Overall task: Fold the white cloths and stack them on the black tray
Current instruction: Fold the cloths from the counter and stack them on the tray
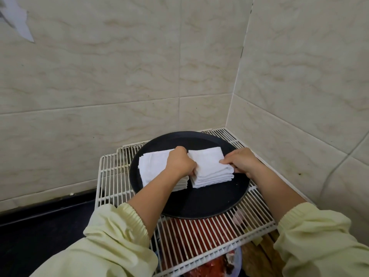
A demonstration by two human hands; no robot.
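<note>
Both grips grasp one pile: the left grip (180, 163) curls its fingers over the left side of the right stack (209, 166) of folded white cloths, in the gap between the piles, and the right grip (242, 161) pinches that stack's right edge. Just beside it, nearly touching, sits the left stack (152, 166). Both stacks rest on the far half of the round black tray (209, 200), the left one near its left edge. Count: two stacks, one tray. The tray lies on one white wire rack (111, 176) in a tiled corner, something red (185, 232) beneath the bars.
</note>
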